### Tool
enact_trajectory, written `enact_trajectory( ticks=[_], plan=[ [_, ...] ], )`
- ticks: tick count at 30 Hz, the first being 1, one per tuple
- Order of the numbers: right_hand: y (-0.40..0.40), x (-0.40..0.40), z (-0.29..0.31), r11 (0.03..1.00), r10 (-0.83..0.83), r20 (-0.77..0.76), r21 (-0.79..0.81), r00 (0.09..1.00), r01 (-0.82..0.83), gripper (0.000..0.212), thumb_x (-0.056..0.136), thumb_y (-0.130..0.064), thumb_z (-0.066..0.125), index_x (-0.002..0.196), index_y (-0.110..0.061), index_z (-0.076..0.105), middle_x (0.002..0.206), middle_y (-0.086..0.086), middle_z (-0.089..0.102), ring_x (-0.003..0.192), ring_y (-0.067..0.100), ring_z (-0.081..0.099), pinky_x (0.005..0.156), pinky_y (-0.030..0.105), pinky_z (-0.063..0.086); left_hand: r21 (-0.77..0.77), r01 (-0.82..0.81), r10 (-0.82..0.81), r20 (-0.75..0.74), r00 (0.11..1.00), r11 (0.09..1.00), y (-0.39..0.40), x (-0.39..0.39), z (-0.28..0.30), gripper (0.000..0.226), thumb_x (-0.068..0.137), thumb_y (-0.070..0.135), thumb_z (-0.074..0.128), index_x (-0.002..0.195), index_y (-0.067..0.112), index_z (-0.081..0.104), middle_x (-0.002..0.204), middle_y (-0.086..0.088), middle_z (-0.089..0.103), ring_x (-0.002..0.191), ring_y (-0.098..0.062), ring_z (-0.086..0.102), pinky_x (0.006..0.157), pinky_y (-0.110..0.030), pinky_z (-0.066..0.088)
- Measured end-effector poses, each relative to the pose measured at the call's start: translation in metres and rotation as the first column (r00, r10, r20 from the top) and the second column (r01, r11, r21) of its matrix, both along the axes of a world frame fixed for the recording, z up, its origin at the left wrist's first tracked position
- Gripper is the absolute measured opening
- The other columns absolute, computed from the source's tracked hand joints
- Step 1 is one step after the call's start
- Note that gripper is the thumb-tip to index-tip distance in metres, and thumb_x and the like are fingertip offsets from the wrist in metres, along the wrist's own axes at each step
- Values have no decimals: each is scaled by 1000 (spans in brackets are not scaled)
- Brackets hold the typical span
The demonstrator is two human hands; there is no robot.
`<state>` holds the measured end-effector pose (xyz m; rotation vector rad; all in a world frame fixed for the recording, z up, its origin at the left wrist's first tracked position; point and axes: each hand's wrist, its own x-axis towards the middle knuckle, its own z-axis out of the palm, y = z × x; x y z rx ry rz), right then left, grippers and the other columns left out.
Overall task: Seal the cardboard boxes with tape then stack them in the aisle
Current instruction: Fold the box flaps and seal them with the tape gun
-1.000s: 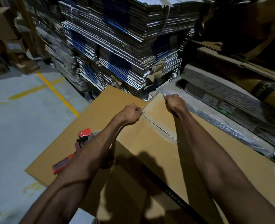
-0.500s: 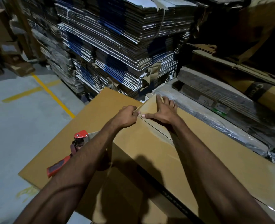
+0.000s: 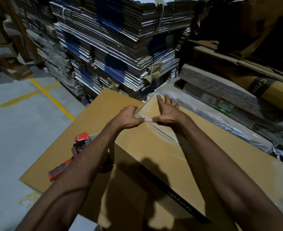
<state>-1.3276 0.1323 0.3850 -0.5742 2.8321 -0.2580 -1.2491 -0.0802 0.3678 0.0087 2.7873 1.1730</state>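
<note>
A brown cardboard box [image 3: 147,147] lies in front of me with clear tape [image 3: 164,130] along its top seam. My left hand [image 3: 127,118] has its fingers curled over the box's far edge, and its thumb presses the tape. My right hand [image 3: 168,112] lies flat on the far end of the box top with straight fingers, its thumb tip touching the left thumb at the seam. A red tape dispenser [image 3: 80,139] rests on a flat cardboard surface [image 3: 94,114] left of the box, partly hidden behind my left forearm.
Tall stacks of flattened cartons [image 3: 120,47] rise right behind the box. Plastic-wrapped bundles [image 3: 220,104] lie to the right. Grey floor with yellow lines [image 3: 51,99] opens to the left, with loose boxes [image 3: 17,72] at the far left.
My right hand has gone from curled at the far edge to flat on the box top. Both thumbs have come together on the taped seam.
</note>
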Motion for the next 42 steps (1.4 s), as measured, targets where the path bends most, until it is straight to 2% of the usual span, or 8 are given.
enact_trajectory(
  ticks=[13,18,21,24,27,30,35,42],
  plan=[
    [6,20,-13,998,51,-46,-29,998,-52,119,78,-84,63,166,-36,-2,173,9,-16,157,40,-19,122,66,-11,107,-57,53,43,998,993,-1,0,-4,34,100,48,56,101,18,72,89,-3,73,82,-22,68,70,-33,52],
    [-19,38,-14,989,131,-159,-45,979,-140,94,99,-70,44,167,-16,9,175,6,3,160,30,-3,123,65,-1,74,13,-21,105,994,997,-2,3,9,46,108,48,41,108,12,70,106,-7,68,98,-28,63,86,-40,48],
    [-23,56,-7,985,122,-222,-89,967,-145,83,102,-66,40,164,-13,24,172,12,16,158,31,10,124,64,10,264,62,-127,236,963,962,-26,17,15,56,109,56,33,120,14,69,90,2,68,75,-19,61,69,-29,45],
    [-35,90,3,945,220,-186,-202,958,-257,100,90,-84,35,164,-17,26,172,11,15,158,28,13,125,64,12,340,-135,65,209,976,931,-67,41,-12,34,110,42,44,114,24,72,100,-2,75,87,-18,70,66,-28,51],
    [-66,122,-1,873,435,-171,-159,884,-460,110,82,-87,52,165,-22,20,174,3,8,161,21,0,126,60,-2,79,-310,295,157,943,948,-106,76,-56,14,99,18,59,108,24,68,100,-7,73,84,-22,64,71,-32,49],
    [-94,134,-13,832,522,-152,-125,839,-540,107,81,-74,69,164,-24,24,171,1,22,160,16,0,124,60,-10,-113,-346,359,132,924,932,-138,121,-101,30,80,36,69,107,23,62,100,-7,72,92,-30,68,80,-41,56],
    [-112,135,-16,855,386,-178,-300,905,-424,53,90,-44,73,138,-24,63,152,3,55,155,13,24,128,54,-5,-373,-346,401,76,913,861,-142,159,-133,95,67,55,80,142,12,41,126,-18,49,116,-40,45,97,-47,42],
    [-132,135,-20,887,277,-193,-325,941,-328,38,87,-45,74,118,-23,71,126,-1,68,132,19,51,127,50,3,-508,-365,464,78,882,780,-136,194,-137,91,68,38,84,136,5,33,125,-19,40,113,-41,46,94,-52,46]
  ],
)
